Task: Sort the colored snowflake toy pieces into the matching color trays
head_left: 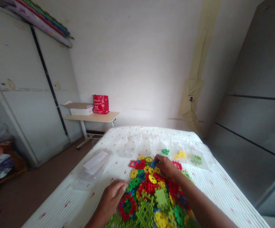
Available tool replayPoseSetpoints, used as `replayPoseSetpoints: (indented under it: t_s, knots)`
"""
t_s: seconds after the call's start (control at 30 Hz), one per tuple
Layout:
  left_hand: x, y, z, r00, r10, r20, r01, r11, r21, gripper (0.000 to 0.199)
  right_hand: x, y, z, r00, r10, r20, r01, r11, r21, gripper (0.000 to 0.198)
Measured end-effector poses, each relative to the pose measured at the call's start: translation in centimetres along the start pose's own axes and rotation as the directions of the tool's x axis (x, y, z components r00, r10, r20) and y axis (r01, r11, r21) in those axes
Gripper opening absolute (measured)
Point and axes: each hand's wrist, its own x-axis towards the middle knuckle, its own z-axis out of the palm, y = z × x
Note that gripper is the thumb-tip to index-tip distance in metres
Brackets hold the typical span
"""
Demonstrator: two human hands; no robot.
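A heap of plastic building pieces [149, 183] in red, yellow, green and blue lies before me, with notched discs and square lattice plates. My right hand [165, 165] is at the far side of the heap, fingers pinched together, a bit of a green plastic piece [159, 162] showing at them. Beside its fingertips lies a blue disc [153, 164]. My left hand [113, 194] is at the heap's left edge by a green disc [134, 182], its fingers curled together; whatever they hold is hidden.
Clear plastic containers stand in a row beyond the heap; some hold green pieces [165, 151], yellow pieces [179, 154] and light green pieces [196, 159]. At left a clear box [89, 174] holds white sheets [96, 162]. A side table [99, 117] bears a red bag [100, 104].
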Motion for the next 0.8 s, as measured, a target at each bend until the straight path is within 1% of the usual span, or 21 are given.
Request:
replayPoseSetpoints:
  t_s: [0.1, 0.2, 0.33, 0.4, 0.6, 0.8]
  knots:
    - [0.0, 0.1, 0.0, 1.0, 0.007, -0.005, -0.007, 1.0, -0.006, 0.025, 0.1, -0.1, 0.2, 0.999, -0.016, 0.036, 0.018, 0.999, -0.036, 0.023]
    - [0.0, 0.1, 0.0, 1.0, 0.008, -0.008, -0.008, 1.0, -0.006, 0.025, 0.3, 0.3, -0.3, 0.999, -0.01, 0.05, 0.014, 0.996, -0.083, 0.023]
    - [0.0, 0.1, 0.0, 1.0, 0.005, 0.004, -0.005, 1.0, 0.005, 0.026, 0.5, 1.2, -1.7, 0.998, 0.055, 0.028, -0.049, 0.981, -0.187, 0.03]
    - [0.0, 0.1, 0.0, 1.0, 0.001, 0.004, -0.001, 1.0, 0.012, 0.026, 0.5, 1.7, -2.0, 0.995, 0.086, 0.05, -0.072, 0.968, -0.242, 0.033]
    - [-0.1, 0.1, 0.0, 1.0, -0.008, 0.005, 0.008, 1.0, 0.011, 0.027, -0.3, 2.2, -1.6, 0.98, 0.145, 0.138, -0.086, 0.926, -0.367, 0.036]
    - [-0.1, 0.1, 0.0, 1.0, -0.005, -0.003, 0.005, 1.0, 0.009, 0.028, -0.9, 2.4, -2.1, 0.966, 0.179, 0.185, -0.088, 0.906, -0.414, 0.037]
